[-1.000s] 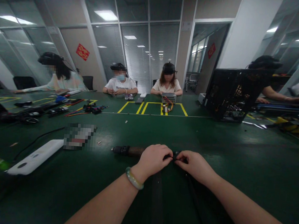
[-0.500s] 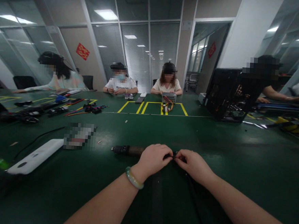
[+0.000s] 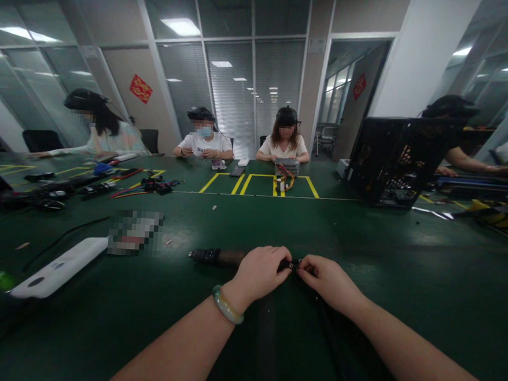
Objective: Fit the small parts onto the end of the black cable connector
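Note:
A dark tool that looks like an electric screwdriver (image 3: pixel 227 258) lies on its side on the green table, its narrow tip to the left. My left hand (image 3: pixel 260 273) is closed round its rear part, which the fingers mostly hide. Just right of it, my right hand (image 3: pixel 328 280) pinches a small black cable connector (image 3: pixel 298 264). A small metallic bit shows between the two hands, where tool and connector meet; whether they are fully joined I cannot tell. From beneath my right hand a black cable (image 3: pixel 327 323) runs down toward the near edge.
On the left lie a white power strip (image 3: pixel 63 267), a blurred-out flat item (image 3: pixel 135 233) and bundles of cables (image 3: pixel 150 183). A black computer case (image 3: pixel 395 162) stands at right. Across the table, a person handles a power supply unit (image 3: pixel 287 166) with coloured wires; other people sit around.
Slightly more of the connector and a metallic bit now shows between my hands, whose positions barely differ. Across the table, a masked person's hand has lifted a little.

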Available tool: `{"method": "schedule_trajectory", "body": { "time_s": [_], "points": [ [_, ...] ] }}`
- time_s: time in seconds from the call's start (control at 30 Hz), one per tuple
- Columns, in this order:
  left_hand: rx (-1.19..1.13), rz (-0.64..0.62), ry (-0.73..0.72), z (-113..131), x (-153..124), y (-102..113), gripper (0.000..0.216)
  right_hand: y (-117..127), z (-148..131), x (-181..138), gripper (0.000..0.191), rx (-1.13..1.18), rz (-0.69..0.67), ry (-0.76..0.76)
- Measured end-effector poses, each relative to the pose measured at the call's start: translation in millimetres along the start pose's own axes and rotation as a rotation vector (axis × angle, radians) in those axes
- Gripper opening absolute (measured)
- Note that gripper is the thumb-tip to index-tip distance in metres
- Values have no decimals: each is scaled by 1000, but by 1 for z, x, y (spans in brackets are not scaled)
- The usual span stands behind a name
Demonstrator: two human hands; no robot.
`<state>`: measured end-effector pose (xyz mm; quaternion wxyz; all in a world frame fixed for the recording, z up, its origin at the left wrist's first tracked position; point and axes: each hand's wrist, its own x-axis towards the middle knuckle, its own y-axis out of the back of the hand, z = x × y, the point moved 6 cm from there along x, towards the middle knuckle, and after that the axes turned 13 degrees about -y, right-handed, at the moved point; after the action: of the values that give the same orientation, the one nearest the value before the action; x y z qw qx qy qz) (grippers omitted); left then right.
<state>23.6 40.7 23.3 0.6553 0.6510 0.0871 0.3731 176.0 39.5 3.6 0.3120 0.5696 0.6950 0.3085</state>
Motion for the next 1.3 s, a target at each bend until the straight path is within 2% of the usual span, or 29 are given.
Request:
{"method": "schedule_trajectory", "body": {
  "time_s": [0.43,0.73,0.93,1.17,1.3],
  "points": [
    [-3,-22,18,0,0,0,15,0,0,-2,18,18,-28,-9],
    [6,-8,-50,5,2,2,9,-2,4,2,16,8,0,5],
    [8,7,11,-1,-1,0,16,-1,3,1,17,19,-7,-4],
    [-16,-11,-61,4,1,3,9,-1,1,1,16,21,-23,-4],
    [-14,-10,-40,4,1,3,12,-2,3,1,17,15,-24,-16]
  ]
}}
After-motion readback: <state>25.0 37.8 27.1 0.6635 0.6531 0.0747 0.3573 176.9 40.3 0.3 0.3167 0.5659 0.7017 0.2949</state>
